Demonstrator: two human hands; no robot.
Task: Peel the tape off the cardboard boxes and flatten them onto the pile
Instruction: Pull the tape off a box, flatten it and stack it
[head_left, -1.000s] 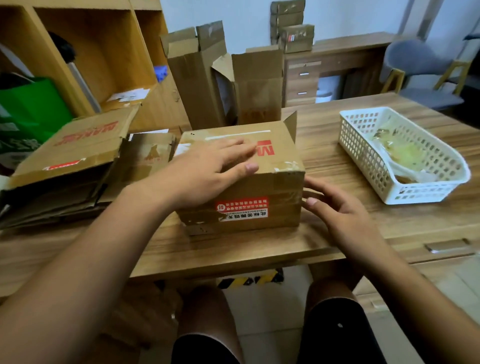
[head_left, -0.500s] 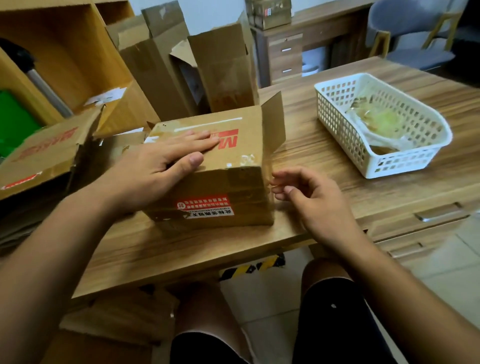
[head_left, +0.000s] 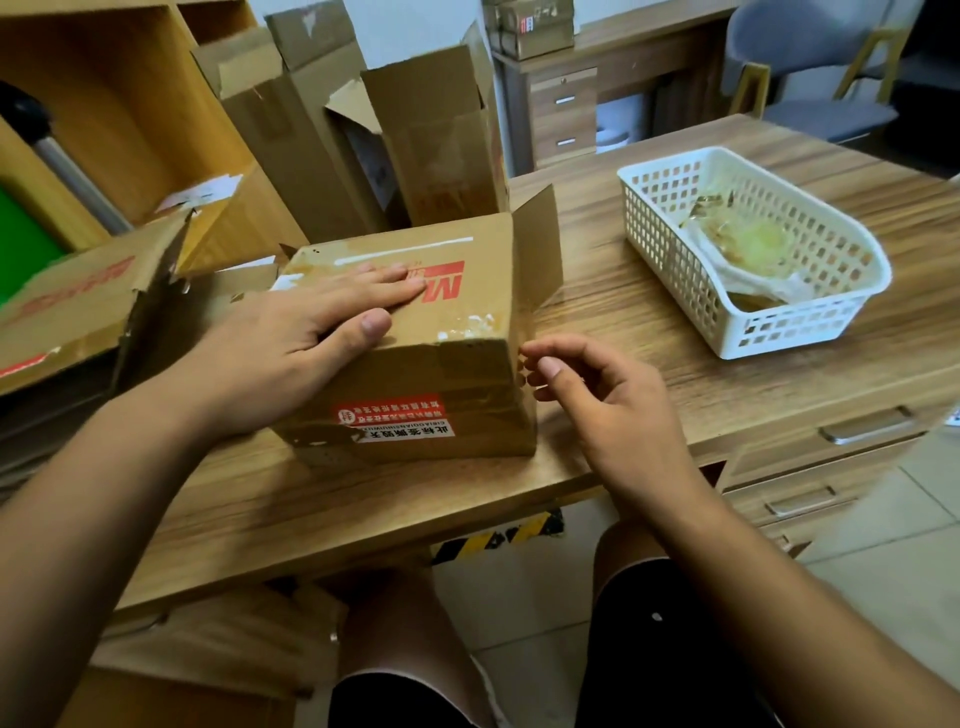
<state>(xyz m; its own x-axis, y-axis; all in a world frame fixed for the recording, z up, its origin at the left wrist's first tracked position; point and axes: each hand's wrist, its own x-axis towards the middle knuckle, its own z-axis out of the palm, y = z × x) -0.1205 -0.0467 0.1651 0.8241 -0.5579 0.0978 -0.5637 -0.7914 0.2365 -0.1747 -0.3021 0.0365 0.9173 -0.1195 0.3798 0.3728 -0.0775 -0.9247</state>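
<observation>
**One hand flat on the box, one hand curled at its corner**

The left hand (head_left: 311, 332) lies flat on top of the brown cardboard box (head_left: 457, 374). Its fingers are straight and side by side, and they press down on the lid. The thumb sticks out near the front edge. The arm reaches in from the lower left.

The right hand (head_left: 608, 400) is at the right front corner of the box, up near the top. Its fingers (head_left: 530, 352) are curled in, with the thumb tip close to them. They touch the edge of the box, but I cannot tell if they pinch anything.

The box sits on the wooden table (head_left: 623, 312), close to the front edge. It looks worn and bent. One flap (head_left: 537, 244) stands up on its right side. Shiny bits of clear tape (head_left: 470, 323) are stuck on the top, which is torn there. A red and white sticker (head_left: 395, 418) is on the front.

A pile of flat cardboard (head_left: 78, 301) lies to the left. To the right is a white plastic basket (head_left: 800, 327) full of little holes, with crumpled see-through stuff (head_left: 753, 249) inside. Tall open boxes (head_left: 436, 140) stand behind.
</observation>
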